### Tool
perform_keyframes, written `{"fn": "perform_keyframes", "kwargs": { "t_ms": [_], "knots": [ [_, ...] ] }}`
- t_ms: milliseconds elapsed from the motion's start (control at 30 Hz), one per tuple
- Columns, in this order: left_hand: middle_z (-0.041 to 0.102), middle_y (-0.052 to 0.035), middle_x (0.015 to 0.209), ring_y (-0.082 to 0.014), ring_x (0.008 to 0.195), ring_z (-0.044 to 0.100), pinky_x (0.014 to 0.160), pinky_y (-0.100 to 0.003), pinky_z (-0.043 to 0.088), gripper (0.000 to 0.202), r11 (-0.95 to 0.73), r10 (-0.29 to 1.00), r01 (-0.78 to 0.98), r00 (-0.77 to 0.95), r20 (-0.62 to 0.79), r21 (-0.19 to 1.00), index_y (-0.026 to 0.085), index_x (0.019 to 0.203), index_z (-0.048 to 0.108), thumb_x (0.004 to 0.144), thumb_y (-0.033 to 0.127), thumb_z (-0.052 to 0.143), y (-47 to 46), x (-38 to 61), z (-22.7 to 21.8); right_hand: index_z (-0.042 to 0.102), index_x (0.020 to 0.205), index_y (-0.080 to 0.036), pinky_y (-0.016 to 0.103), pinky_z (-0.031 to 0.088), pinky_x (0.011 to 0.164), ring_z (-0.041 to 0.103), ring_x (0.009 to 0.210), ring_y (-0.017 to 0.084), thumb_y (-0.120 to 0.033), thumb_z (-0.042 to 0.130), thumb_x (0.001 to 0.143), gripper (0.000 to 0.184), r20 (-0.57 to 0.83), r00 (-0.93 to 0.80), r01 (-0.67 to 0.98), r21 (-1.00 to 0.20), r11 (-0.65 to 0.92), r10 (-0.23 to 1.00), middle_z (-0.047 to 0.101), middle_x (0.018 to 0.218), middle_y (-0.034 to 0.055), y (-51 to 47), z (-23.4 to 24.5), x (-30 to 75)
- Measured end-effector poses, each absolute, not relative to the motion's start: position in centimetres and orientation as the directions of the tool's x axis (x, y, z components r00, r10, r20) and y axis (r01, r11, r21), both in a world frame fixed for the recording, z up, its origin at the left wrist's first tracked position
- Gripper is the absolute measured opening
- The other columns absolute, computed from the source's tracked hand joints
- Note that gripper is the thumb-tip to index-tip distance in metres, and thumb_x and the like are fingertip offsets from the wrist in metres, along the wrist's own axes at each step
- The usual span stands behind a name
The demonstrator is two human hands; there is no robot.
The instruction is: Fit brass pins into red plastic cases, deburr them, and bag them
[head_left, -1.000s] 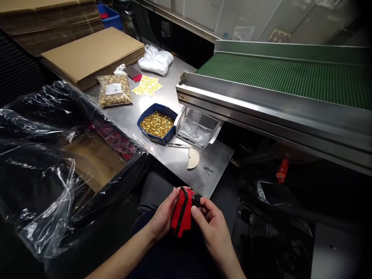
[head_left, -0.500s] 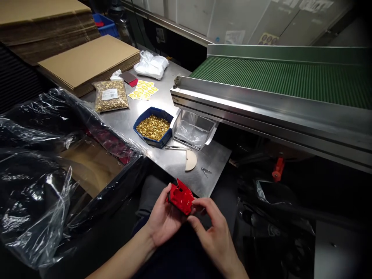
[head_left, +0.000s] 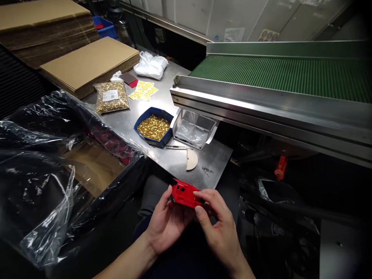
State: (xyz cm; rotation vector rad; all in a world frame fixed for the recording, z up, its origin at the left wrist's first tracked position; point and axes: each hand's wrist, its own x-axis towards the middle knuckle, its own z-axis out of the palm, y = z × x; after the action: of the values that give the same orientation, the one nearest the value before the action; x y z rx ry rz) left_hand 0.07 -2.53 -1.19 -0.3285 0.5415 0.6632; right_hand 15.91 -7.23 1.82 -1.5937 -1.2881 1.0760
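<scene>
Red piece (head_left: 186,194), held in both hands above the lap, just short of the near edge of the bench (head_left: 209,155). Change against 0.5 s earlier: the piece is tipped so its long, slotted side faces the wearer; its broad face is now foreshortened. Right fingers lie farther over its right end. Judgement: handling is still in progress, likely turning it to inspect or work that side; nothing shows it finished.

Grip, left hand (head_left: 167,228): palm up, thumb at the left end, piece pinched against fingers partly hidden behind it. Grip, right hand (head_left: 219,228): thumb and fingertips pinch the right end.

Writing: white label (head_left: 110,95) on the bag of gold pieces (head_left: 113,105) carries a dark square code; text too small to read. Sticker sheets (head_left: 143,90): yellow print, illegible. Paper (head_left: 234,34) on the rear panel: illegible. No brand readable on the red piece.
</scene>
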Motion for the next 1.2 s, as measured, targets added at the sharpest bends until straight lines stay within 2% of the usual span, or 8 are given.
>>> {"fn": "perform_keyframes", "kwargs": {
  "t_ms": [133,233,467,667,900,967,1100,1200],
  "knots": [
    [0.072,-0.0128,0.12,-0.0244,0.108,0.068,0.103,-0.037,0.049,0.042,0.732,0.598,-0.679,0.609,-0.521,0.046,0.01,0.121,0.067,0.098,0.043,0.057,-2.6,-0.2,-0.5,0.06,0.127,-0.034,0.03,0.053,0.091,0.058,0.116,0.02,-0.022,0.059,0.094,0.035,-0.108,0.039,0.31,-0.944,-0.115,0.993,0.057,0.129,0.0039,-7.7,3.4,15.7],
    [0.073,-0.0138,0.118,-0.0293,0.11,0.068,0.109,-0.043,0.044,0.047,0.748,0.608,-0.658,0.625,-0.489,0.088,0.009,0.12,0.068,0.091,0.046,0.067,-2.8,-0.5,0.0,0.057,0.131,-0.035,0.029,0.054,0.089,0.059,0.116,0.02,-0.018,0.059,0.092,0.043,-0.067,-0.008,0.304,-0.951,-0.062,0.998,0.056,0.13,0.0038,-8.1,4.2,15.4],
    [0.072,-0.0135,0.123,-0.0297,0.118,0.065,0.114,-0.041,0.04,0.046,0.742,0.63,-0.665,0.645,-0.432,0.09,0.008,0.121,0.07,0.09,0.043,0.068,-3.3,-0.8,-0.1,0.06,0.124,-0.034,0.029,0.055,0.091,0.062,0.11,0.02,-0.018,0.065,0.09,0.037,-0.015,0.011,0.302,-0.953,-0.018,1.0,0.062,0.12,0.003,-7.9,4.3,15.3],
    [0.068,-0.0107,0.131,-0.019,0.124,0.062,0.112,-0.03,0.043,0.037,0.686,0.705,-0.727,0.658,-0.265,0.019,0.012,0.126,0.068,0.1,0.035,0.054,-3.1,-1.0,-0.6,0.055,0.135,-0.032,0.036,0.05,0.105,0.058,0.121,0.022,-0.013,0.05,0.096,0.043,-0.031,-0.107,0.29,-0.957,0.001,0.994,0.058,0.13,0.0059,-7.7,4.1,16.1],
    [0.072,-0.0093,0.125,-0.0266,0.119,0.065,0.114,-0.036,0.041,0.043,0.717,0.667,-0.688,0.632,-0.395,0.109,0.013,0.121,0.071,0.092,0.044,0.066,-3.4,-1.0,-0.6,0.061,0.124,-0.032,0.029,0.058,0.078,0.064,0.104,0.022,-0.021,0.066,0.09,0.036,-0.068,-0.051,0.285,-0.957,-0.051,0.996,0.063,0.12,0.0057,-7.4,4.3,15.7],
    [0.073,-0.0088,0.124,-0.0263,0.117,0.066,0.111,-0.036,0.044,0.041,0.708,0.68,-0.696,0.626,-0.38,0.119,0.013,0.12,0.071,0.092,0.043,0.065,-3.4,-1.0,-0.7,0.061,0.123,-0.032,0.029,0.057,0.08,0.064,0.103,0.021,-0.02,0.063,0.091,0.034,-0.064,-0.055,0.278,-0.959,-0.046,0.996,0.063,0.118,0.0051,-7.3,4.2,15.7],
    [0.07,-0.0085,0.129,-0.0202,0.121,0.064,0.11,-0.029,0.045,0.038,0.69,0.698,-0.721,0.638,-0.325,0.065,0.014,0.124,0.069,0.096,0.039,0.06,-3.4,-1.0,-0.9,0.058,0.127,-0.032,0.035,0.05,0.101,0.059,0.115,0.021,-0.015,0.054,0.093,0.038,-0.05,-0.091,0.278,-0.96,-0.022,0.995,0.061,0.122,0.0037,-7.3,4.2,15.9],
    [0.07,-0.0093,0.128,-0.0219,0.121,0.065,0.11,-0.029,0.045,0.04,0.698,0.691,-0.713,0.644,-0.328,0.071,0.013,0.123,0.07,0.095,0.039,0.062,-3.4,-0.9,-0.9,0.059,0.126,-0.032,0.031,0.053,0.093,0.061,0.112,0.021,-0.016,0.058,0.092,0.038,-0.058,-0.074,0.285,-0.958,-0.035,0.996,0.062,0.121,0.0036,-7.4,4.4,15.8]
  ]
}}
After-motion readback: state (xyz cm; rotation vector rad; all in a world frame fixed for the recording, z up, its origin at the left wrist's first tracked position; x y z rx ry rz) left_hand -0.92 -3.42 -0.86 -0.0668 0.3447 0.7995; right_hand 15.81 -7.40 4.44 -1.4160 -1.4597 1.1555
